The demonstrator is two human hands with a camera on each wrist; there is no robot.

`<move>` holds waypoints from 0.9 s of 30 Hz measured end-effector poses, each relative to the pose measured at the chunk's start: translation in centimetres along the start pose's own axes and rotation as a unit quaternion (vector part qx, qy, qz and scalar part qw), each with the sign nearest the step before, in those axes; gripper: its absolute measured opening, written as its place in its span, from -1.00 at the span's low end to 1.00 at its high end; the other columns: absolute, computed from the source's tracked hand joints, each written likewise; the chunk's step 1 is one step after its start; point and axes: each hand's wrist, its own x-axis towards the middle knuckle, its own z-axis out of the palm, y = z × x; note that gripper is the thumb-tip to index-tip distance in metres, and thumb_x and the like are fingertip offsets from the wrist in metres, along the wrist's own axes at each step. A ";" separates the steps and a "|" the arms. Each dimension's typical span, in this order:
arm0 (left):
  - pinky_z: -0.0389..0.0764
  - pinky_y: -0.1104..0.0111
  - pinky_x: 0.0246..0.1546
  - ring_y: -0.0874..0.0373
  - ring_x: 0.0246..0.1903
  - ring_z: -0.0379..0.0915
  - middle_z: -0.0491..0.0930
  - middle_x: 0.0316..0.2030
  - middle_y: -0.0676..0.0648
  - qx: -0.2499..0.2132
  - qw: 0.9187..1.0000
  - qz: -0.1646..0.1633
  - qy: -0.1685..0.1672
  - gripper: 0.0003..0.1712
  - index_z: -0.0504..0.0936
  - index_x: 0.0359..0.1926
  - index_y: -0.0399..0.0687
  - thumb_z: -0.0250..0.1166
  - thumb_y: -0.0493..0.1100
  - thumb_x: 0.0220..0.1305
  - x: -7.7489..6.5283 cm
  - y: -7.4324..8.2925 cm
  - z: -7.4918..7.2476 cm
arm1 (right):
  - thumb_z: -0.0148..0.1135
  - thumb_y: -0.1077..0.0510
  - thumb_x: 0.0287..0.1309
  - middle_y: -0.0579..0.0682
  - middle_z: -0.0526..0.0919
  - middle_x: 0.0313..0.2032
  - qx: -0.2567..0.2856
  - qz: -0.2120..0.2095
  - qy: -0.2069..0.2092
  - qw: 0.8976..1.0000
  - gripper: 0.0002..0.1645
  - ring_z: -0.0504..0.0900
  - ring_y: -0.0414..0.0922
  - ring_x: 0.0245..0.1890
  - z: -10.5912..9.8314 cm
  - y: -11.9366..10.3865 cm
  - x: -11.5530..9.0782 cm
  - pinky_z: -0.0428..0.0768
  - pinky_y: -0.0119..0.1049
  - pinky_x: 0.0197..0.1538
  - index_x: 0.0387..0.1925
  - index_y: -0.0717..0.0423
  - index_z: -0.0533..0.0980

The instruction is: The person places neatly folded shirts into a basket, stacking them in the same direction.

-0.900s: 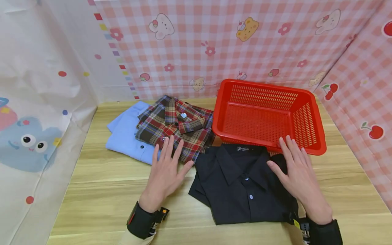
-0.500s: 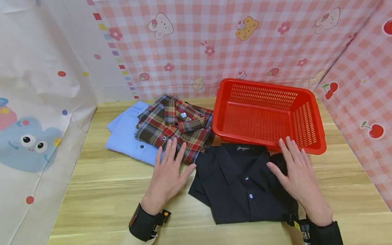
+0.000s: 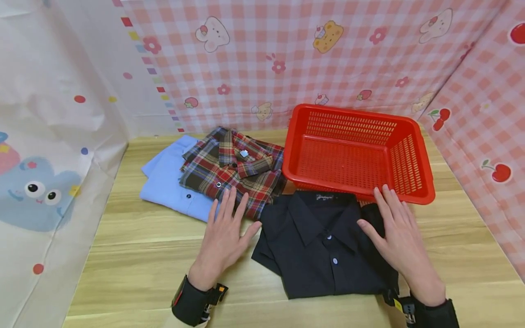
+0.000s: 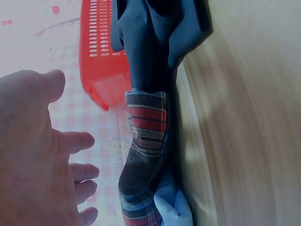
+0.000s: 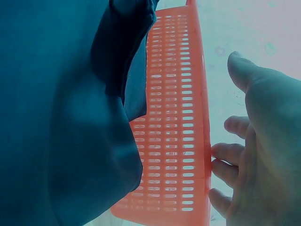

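A folded black shirt (image 3: pixel 316 255) with white buttons lies at the front of the table, collar toward the basket. My right hand (image 3: pixel 399 243) is over its right side, fingers spread and straight, fingertips overlapping the rim of the red basket (image 3: pixel 340 159) in the head view. My left hand (image 3: pixel 223 241) is left of the black shirt, fingers spread and holding nothing. Its fingertips overlap the lower edge of a folded plaid shirt (image 3: pixel 250 177), which rests partly on a folded light blue shirt (image 3: pixel 168 184). In the left wrist view the left hand (image 4: pixel 37 155) is apart from the plaid shirt (image 4: pixel 146 127).
The red basket, with slotted walls, stands at the back right and holds nothing. A pink checked cloth (image 3: pixel 246 68) hangs behind the wooden table (image 3: pixel 123 264), another at right, and a white printed cloth (image 3: pixel 53 114) at left. Both wrists wear black straps.
My left hand has drawn back slightly toward the front and right, away from the plaid shirt. The right hand stays nearly in place; the garments and basket have not moved.
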 end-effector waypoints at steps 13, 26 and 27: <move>-0.16 -0.08 0.59 -0.13 0.63 -0.27 -0.12 0.64 -0.23 -0.012 1.000 0.003 -0.018 -0.09 0.08 0.64 -0.03 0.03 0.34 0.51 -0.1 0.3 0.2 | 0.39 -0.11 0.25 0.33 0.13 0.55 0.011 -0.005 0.021 1.000 0.09 0.01 0.25 0.59 0.0 0.1 -0.8 -0.16 0.12 0.62 0.62 0.14 0.08; 0.07 -0.09 0.55 -0.11 0.62 -0.22 -0.10 0.64 -0.20 -0.037 0.999 -0.006 -0.035 -0.08 0.03 0.65 -0.02 0.03 0.34 0.52 -0.5 0.6 0.8 | 0.51 0.00 0.09 0.33 0.32 0.44 0.024 -0.029 0.062 0.997 0.08 0.31 0.35 0.34 0.1 -0.2 -0.9 0.29 0.35 0.36 0.57 0.13 0.22; 0.08 -0.09 0.54 -0.12 0.62 -0.21 -0.10 0.64 -0.19 -0.038 0.999 -0.006 -0.034 -0.08 0.03 0.65 -0.02 0.04 0.33 0.52 -0.6 0.7 0.8 | 0.52 0.00 0.08 0.33 0.33 0.42 0.027 -0.030 0.065 0.997 0.08 0.32 0.35 0.31 0.1 -0.2 -0.9 0.32 0.36 0.30 0.56 0.13 0.23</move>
